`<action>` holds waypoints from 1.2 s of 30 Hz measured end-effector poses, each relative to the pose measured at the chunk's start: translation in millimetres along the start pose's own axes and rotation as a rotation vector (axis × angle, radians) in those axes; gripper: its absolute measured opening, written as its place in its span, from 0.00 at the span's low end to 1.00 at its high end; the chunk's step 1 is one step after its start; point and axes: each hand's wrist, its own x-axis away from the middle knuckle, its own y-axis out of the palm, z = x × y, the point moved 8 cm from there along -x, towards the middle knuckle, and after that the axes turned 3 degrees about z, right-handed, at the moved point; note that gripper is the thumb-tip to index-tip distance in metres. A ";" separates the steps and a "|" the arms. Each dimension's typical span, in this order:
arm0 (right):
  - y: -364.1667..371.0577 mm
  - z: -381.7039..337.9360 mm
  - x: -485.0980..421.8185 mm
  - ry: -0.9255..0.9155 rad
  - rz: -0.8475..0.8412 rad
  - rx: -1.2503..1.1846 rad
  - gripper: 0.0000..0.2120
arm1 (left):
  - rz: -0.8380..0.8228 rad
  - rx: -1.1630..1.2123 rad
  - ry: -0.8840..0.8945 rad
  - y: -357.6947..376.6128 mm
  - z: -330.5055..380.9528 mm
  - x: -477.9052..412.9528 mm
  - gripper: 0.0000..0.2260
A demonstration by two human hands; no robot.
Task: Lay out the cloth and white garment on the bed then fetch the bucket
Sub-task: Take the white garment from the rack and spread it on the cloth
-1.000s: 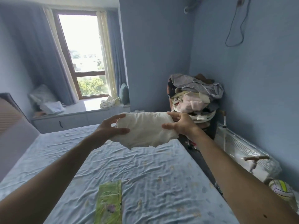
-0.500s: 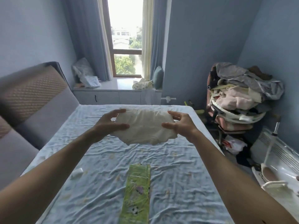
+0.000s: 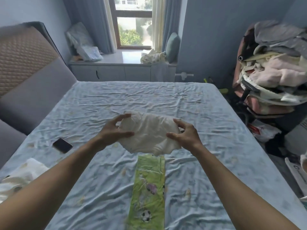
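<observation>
A folded white garment hangs between both hands, low over the middle of the bed. My left hand pinches its left edge between thumb and fingers. My right hand grips its right edge the same way. Just below the garment a green patterned cloth lies folded in a long strip on the light blue sheet, reaching the near edge. No bucket is in view.
A dark phone lies on the sheet at the left, with white fabric near the left corner. The padded headboard runs along the left. A chair piled with clothes stands at the right. A window ledge cabinet is beyond the bed.
The view swung left and tilted down toward the bed. Both hands lowered the white garment from chest height to just above the sheet, above the green cloth.
</observation>
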 end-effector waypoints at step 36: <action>204.7 403.5 -67.4 -0.674 -0.481 0.949 0.36 | -0.458 -1.025 0.577 124.6 -426.8 -108.0 0.24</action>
